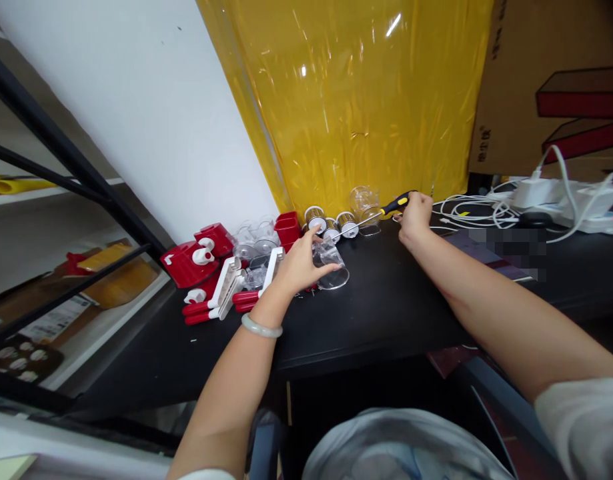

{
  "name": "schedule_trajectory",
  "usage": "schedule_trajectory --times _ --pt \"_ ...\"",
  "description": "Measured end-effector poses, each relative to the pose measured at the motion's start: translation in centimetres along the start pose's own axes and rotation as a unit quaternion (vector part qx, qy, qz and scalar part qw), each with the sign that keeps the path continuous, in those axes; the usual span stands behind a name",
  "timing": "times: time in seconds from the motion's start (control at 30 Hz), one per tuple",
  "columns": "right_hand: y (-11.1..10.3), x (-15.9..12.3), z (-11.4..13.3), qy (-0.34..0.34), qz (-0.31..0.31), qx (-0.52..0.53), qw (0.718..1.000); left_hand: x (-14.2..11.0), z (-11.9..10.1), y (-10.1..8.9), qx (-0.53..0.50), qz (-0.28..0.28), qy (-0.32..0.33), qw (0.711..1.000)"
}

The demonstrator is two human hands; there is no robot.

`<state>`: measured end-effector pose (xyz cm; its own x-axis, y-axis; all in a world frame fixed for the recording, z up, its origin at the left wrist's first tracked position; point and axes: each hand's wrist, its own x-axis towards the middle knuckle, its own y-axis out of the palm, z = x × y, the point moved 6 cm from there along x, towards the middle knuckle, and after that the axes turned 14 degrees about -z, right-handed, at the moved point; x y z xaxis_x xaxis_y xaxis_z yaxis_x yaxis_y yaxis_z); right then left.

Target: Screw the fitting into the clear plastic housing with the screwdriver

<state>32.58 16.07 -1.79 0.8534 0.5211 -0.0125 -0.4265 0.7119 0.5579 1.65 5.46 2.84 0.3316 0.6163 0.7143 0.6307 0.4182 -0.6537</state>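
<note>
My right hand (pixel 417 215) is closed around the black and yellow handle of a screwdriver (pixel 397 203). The screwdriver's thin metal shaft slants down to the left, its tip among small metal drums with white ends (pixel 347 224). My left hand (pixel 302 262) has thumb and fingers spread beside a clear plastic cup-like piece (pixel 335 277); whether it touches the piece I cannot tell. Left of this hand lie white hinged pieces with red handles (pixel 226 293) and red plastic housings with white knobs (pixel 190 263). Another clear piece (pixel 370 220) stands behind the screwdriver shaft.
A black table (pixel 376 313) carries everything. White cables (pixel 479 210) and a power strip with chargers (pixel 576 200) lie at the right, before a cardboard box (pixel 516 100). Yellow plastic sheeting (pixel 356 100) hangs behind. A black-framed shelf (pixel 61 180) stands left.
</note>
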Motion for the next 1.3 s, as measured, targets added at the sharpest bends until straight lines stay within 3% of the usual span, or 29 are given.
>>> schedule_trajectory --times 0.1,0.4,0.6,0.7,0.9,1.13,1.3 --pt "-0.4 -0.4 0.3 -0.002 -0.040 -0.009 0.999 0.0 -0.1 0.0 0.001 -0.001 0.006 1.000" --pt "-0.7 -0.6 0.7 0.007 -0.068 -0.030 0.997 0.0 -0.3 -0.2 0.003 -0.002 0.005 1.000" --pt "0.0 -1.0 0.9 0.037 0.002 0.001 0.999 0.1 -0.2 -0.2 0.005 0.001 0.000 1.000" --pt "-0.2 -1.4 0.9 0.061 -0.017 0.013 0.998 0.0 -0.2 -0.1 0.003 0.002 0.001 1.000" --pt "-0.4 -1.3 0.9 0.007 -0.038 -0.029 0.999 0.0 -0.1 -0.1 0.001 0.000 0.003 1.000" --pt "-0.5 -0.9 1.0 0.007 -0.056 -0.040 0.998 0.0 0.0 -0.1 0.001 0.001 -0.002 1.000" --pt "0.0 -0.9 0.9 0.006 -0.020 -0.034 0.999 0.0 0.0 -0.1 -0.002 -0.001 -0.003 1.000"
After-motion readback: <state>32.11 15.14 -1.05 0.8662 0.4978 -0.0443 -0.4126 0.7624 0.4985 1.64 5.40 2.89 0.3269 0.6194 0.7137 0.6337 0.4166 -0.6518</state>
